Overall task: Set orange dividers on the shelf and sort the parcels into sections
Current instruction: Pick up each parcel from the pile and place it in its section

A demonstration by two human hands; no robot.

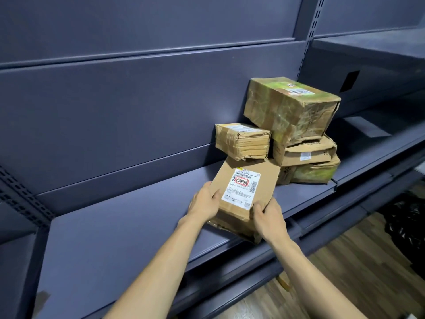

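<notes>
Both hands clamp the labelled parcel [246, 194], left hand [203, 203] on its left edge and right hand [269, 218] at its near right corner, long axis running near-to-far on the shelf [115, 226], far end under the small parcel [242, 141].

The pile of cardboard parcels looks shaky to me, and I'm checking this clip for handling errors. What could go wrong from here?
1. The small brown taped parcel rests partly on the flat labelled cardboard parcel gripped by the left hand and right hand; pulling that one out could topple it.
2. The large crumpled green-taped box sits tilted atop the stack and may slide.
3. The held parcel overhangs the dark metal shelf edge and could drop.
</notes>
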